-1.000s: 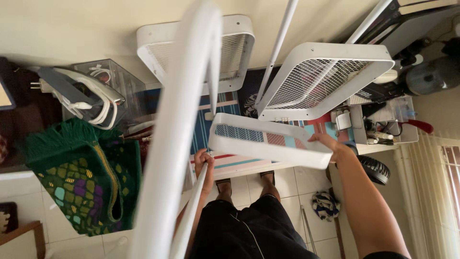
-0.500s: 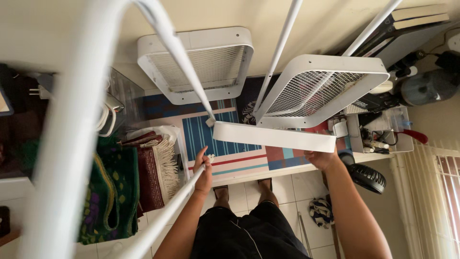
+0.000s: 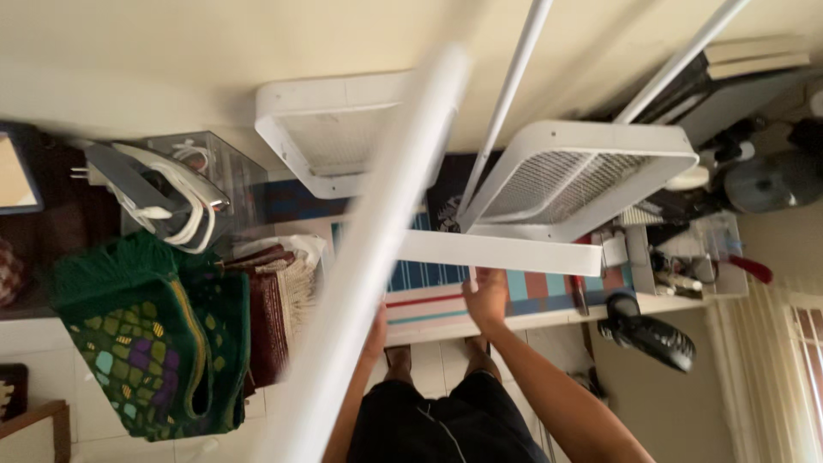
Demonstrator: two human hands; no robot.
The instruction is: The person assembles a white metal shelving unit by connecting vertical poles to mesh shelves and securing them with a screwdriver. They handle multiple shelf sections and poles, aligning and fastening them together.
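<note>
I look straight down a white metal rack. My left hand (image 3: 375,330) grips a white pole (image 3: 377,249) that runs blurred up through the middle of the view. My right hand (image 3: 487,296) holds the near edge of a white mesh shelf tray (image 3: 506,254), seen edge-on and roughly level. A second mesh tray (image 3: 574,176) sits tilted on two upright white poles (image 3: 506,94) at the right. A third mesh tray (image 3: 330,137) rests against the wall behind.
A green patterned rug (image 3: 146,343) and a dark red fringed rug (image 3: 274,300) lie folded at the left. A clear box (image 3: 236,180) holds an iron (image 3: 154,189). At the right are a cluttered organiser (image 3: 686,257), a black fan (image 3: 656,334) and a striped mat (image 3: 446,283).
My right hand slid left along the level tray from its right end to the middle. The pole in my left hand swung right across the view. The camera shifted.
</note>
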